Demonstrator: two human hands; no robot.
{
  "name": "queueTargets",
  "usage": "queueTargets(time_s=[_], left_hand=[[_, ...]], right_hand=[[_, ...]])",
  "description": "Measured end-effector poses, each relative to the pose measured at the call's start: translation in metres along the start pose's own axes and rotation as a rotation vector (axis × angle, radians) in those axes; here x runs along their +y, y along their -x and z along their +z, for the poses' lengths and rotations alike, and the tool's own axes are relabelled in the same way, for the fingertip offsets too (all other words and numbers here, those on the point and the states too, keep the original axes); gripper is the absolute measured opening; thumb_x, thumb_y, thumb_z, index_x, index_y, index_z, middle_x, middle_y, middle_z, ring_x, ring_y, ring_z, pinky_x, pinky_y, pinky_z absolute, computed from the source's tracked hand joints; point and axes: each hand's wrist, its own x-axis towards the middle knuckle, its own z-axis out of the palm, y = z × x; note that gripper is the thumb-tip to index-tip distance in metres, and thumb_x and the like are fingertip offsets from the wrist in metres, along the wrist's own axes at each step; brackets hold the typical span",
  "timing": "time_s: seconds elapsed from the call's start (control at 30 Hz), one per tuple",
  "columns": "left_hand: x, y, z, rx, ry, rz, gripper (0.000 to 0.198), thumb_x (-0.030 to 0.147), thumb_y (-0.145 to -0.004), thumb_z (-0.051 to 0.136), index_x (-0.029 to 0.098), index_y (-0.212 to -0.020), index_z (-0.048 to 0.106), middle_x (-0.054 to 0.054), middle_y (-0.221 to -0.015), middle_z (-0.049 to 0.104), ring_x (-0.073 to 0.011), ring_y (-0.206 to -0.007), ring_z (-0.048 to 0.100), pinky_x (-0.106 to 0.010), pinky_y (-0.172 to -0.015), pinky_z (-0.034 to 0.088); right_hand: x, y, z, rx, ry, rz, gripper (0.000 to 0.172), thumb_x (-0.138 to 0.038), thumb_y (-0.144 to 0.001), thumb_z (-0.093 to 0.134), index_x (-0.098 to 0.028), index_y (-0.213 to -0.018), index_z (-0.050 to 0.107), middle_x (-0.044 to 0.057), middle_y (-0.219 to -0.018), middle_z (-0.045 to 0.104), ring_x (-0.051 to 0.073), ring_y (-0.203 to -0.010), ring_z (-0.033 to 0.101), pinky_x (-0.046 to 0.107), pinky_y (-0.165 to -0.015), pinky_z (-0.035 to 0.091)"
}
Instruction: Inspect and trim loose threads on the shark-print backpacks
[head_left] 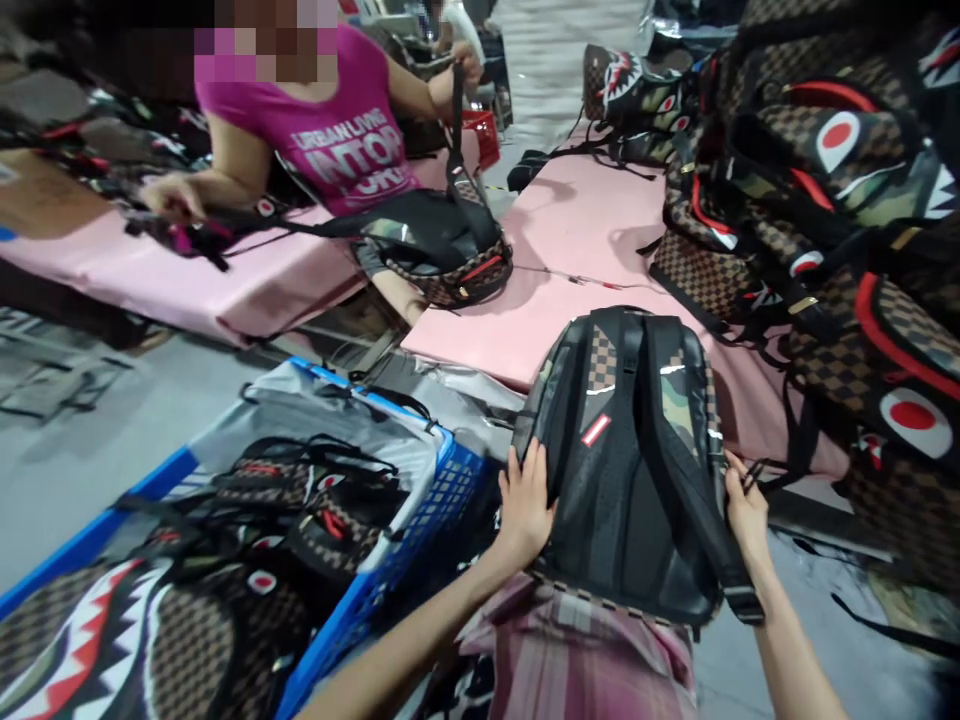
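A black-backed backpack (600,500) with checkered and camouflage trim leans upright before me, its bottom at my lap and its top by the pink table. Its padded back and shoulder straps face me, with a small red label on the left one. My left hand (527,505) holds the pack's left side, fingers laid along the edge. On the opposite side my right hand (746,508) grips the right edge with bent fingers, near thin black cords; part of its grip is hidden. A loose shoulder strap (686,480) hangs down toward my right wrist.
A blue crate (454,480) with patterned backpacks stands at left. More shark-face backpacks (862,180) pile up on the right of the pink table (577,210). Across it, a co-worker in a pink shirt (345,130) handles another backpack (442,250) by its straps.
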Motion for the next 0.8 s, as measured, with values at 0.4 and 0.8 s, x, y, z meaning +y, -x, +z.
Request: queueTargets(time_s=[0.4,0.8], left_hand=[[-0.034,-0.039,-0.027,0.121,0.596,-0.258,0.062,0.038,-0.083,0.046,0.012,-0.136,0.031,-0.015,-0.139,0.039,-0.0226,-0.129,0.036,-0.036,-0.106,0.026],[0.003,-0.075,-0.049,0.127,0.684,-0.179,0.038,0.050,-0.069,0.061,0.013,-0.080,0.066,-0.004,-0.072,0.065,-0.0200,-0.074,0.059,-0.028,-0.069,0.044]], right_hand=[[0.002,-0.006,0.000,-0.025,0.128,0.020,0.071,-0.059,-0.069,0.043,-0.012,-0.120,0.057,0.013,-0.120,0.058,0.027,-0.114,0.049,0.038,-0.100,0.032],[-0.026,-0.017,-0.026,-0.025,0.405,0.066,0.038,-0.045,-0.082,0.049,-0.020,-0.107,0.061,0.008,-0.106,0.063,0.027,-0.105,0.055,0.037,-0.085,0.045]])
